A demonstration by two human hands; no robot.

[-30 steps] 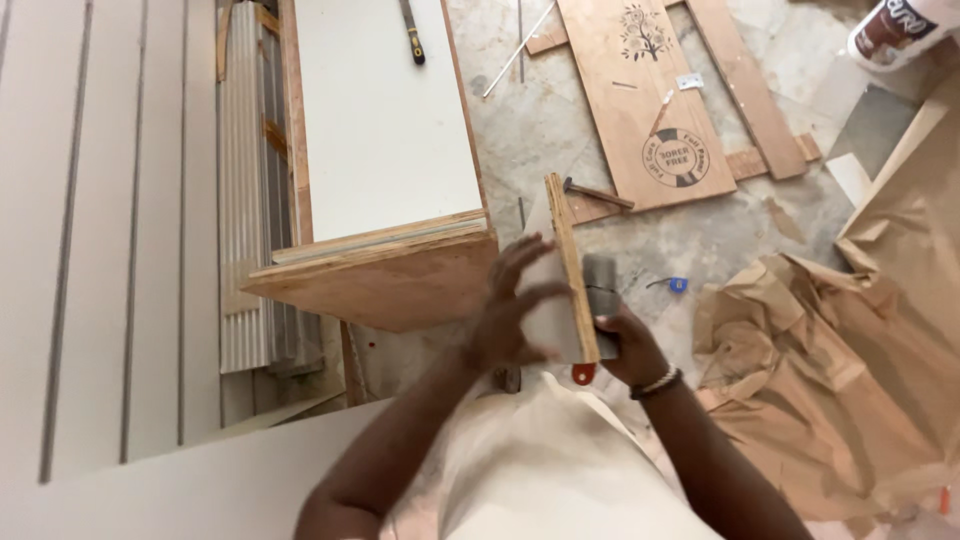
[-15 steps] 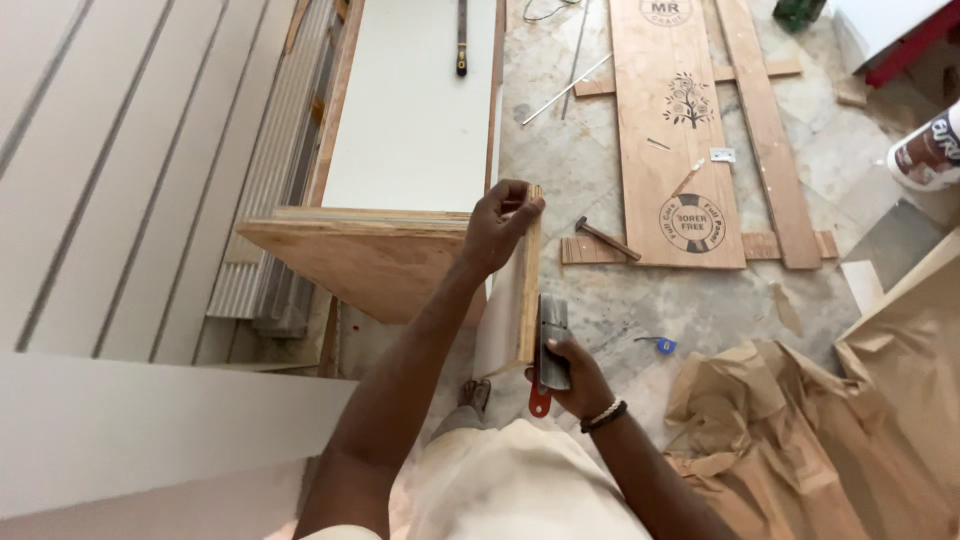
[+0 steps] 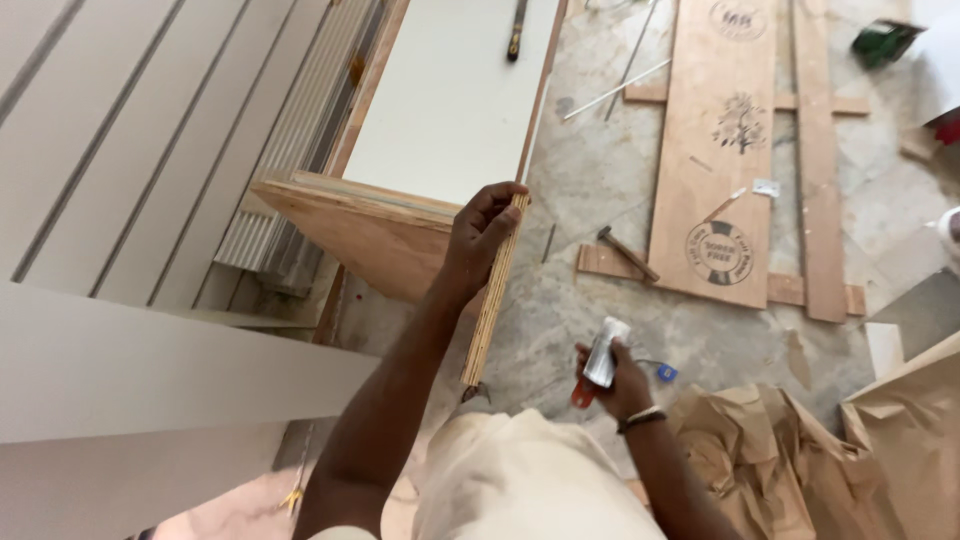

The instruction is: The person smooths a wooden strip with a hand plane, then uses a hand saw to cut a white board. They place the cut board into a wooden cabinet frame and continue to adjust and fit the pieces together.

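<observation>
While the left hand (image 3: 480, 232) grips the top of one plywood strip (image 3: 492, 296) standing on edge beside the white-topped cabinet (image 3: 440, 110), the right hand (image 3: 615, 378) is closed around one squeezed silver tube with a red cap (image 3: 598, 362). On the floor (image 3: 600, 170) lie one hammer (image 3: 627, 253) and two long boards; the wide board (image 3: 725, 150) carries three dark stamps, one round. Crumpled brown paper (image 3: 800, 460) lies right.

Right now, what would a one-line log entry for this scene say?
left hand: grips top of plywood strip, edge-on | right hand: holds squeezed tube | nearby: hammer on floor, white-topped cabinet
</observation>
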